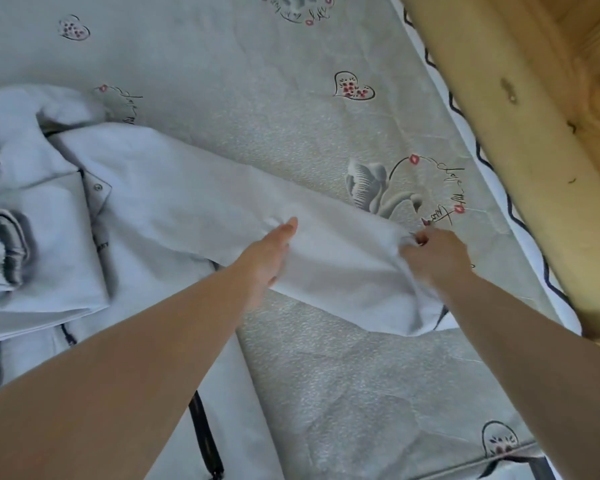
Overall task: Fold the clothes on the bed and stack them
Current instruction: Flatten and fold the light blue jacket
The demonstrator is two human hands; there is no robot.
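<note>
Covering most of the view, the mattress gives a flat bed to fold on. The pale blue jacket lies on its left side, front up, one sleeve stretched rightward so it can be folded back. The left hand lies flat, fingers straight, pinning the sleeve at what is probably the fold line. The right hand pinches the cuff end, ready to lift it.
</note>
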